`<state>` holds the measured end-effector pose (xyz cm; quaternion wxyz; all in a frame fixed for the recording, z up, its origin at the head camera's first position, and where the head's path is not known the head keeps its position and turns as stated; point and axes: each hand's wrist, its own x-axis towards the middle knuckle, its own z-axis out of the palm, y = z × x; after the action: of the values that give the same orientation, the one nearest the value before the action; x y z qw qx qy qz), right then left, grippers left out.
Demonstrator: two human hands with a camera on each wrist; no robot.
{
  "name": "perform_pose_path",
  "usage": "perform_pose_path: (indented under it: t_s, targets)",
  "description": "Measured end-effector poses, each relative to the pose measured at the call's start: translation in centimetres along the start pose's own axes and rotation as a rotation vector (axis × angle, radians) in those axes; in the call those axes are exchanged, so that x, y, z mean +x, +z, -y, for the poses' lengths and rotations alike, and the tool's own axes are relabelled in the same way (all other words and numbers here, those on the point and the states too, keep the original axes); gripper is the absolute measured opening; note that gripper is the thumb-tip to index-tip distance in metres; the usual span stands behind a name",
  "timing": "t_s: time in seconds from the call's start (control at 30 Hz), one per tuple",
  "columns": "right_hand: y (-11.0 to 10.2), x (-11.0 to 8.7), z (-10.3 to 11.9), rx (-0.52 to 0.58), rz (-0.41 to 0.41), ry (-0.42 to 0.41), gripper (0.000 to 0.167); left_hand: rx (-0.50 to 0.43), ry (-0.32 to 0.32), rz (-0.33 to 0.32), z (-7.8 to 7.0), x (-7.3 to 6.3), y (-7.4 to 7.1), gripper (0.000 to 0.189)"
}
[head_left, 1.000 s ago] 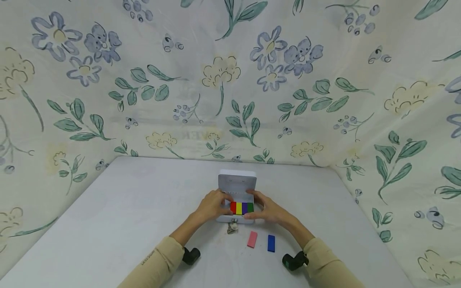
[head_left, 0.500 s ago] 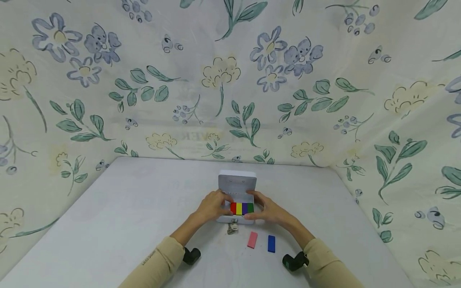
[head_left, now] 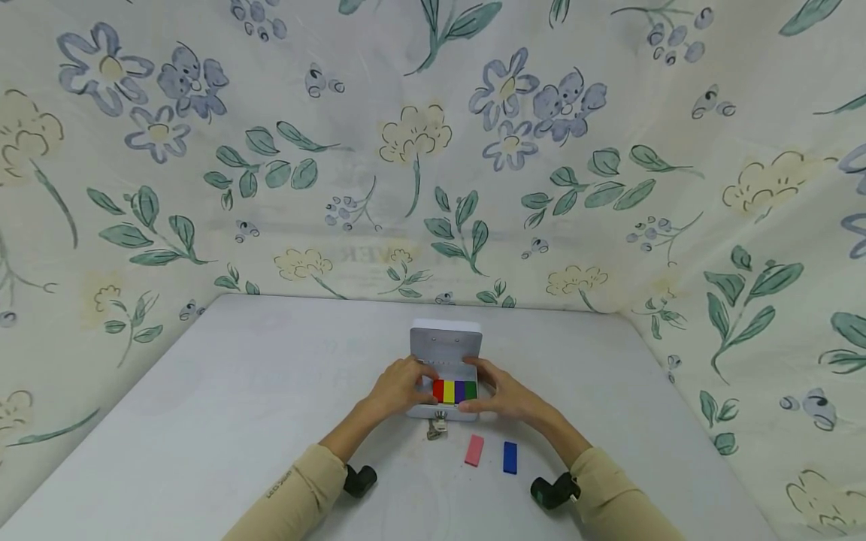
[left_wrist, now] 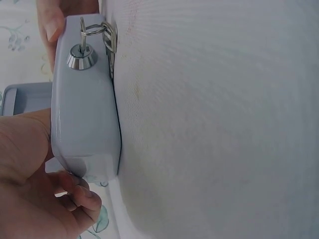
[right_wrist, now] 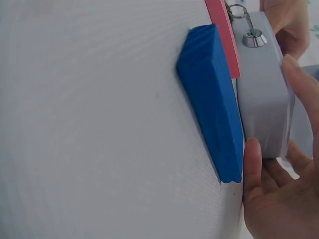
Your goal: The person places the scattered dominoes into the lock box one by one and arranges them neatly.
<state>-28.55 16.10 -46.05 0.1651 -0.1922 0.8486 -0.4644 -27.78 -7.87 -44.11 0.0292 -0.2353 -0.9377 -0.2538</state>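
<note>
We log a small, glossy, pale-grey box [left_wrist: 87, 119] on the white table [head_left: 304, 361], its corners rounded and its lid [head_left: 444, 346] raised at the back; a key stands in the round silver lock [left_wrist: 81, 59], with other keys [left_wrist: 110, 40] on its ring. The left hand [head_left: 399, 387] hides the box's left interior from us; its thumb and index finger reach over the rim beside the red block [head_left: 438, 391], and we cannot tell whether they pinch it. The right hand [head_left: 504, 392] grips the box's right end, thumb at the front rim. The right wrist view cuts off the pink block [head_left: 474, 451]; the walls hide the contents from both wrist views. Inside, left to right, we count red block, yellow block [head_left: 449, 391], purple block [head_left: 460, 391] and green block [head_left: 470, 391], side by side. In front of the box lie the pink block and the blue block [right_wrist: 212, 94], apart.
</note>
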Motion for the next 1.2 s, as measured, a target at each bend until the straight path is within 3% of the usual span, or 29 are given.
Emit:
perform_pose_path:
  t_s: [0.53,0.83,1.2]
  targets:
    - [0.1,-0.1,-0.1,0.005,-0.003,0.001,0.088,-0.04,0.0,-0.009,0.0,-0.6,-0.4,0.029]
    - [0.0,0.1,-0.1,0.012,-0.008,0.012,0.088,-0.058,-0.052,0.0,-0.4,-1.4,-1.1,0.028]
    - [0.1,0.1,0.0,0.003,-0.01,0.018,0.092,-0.106,0.025,0.002,-1.8,-3.0,-1.7,0.038]
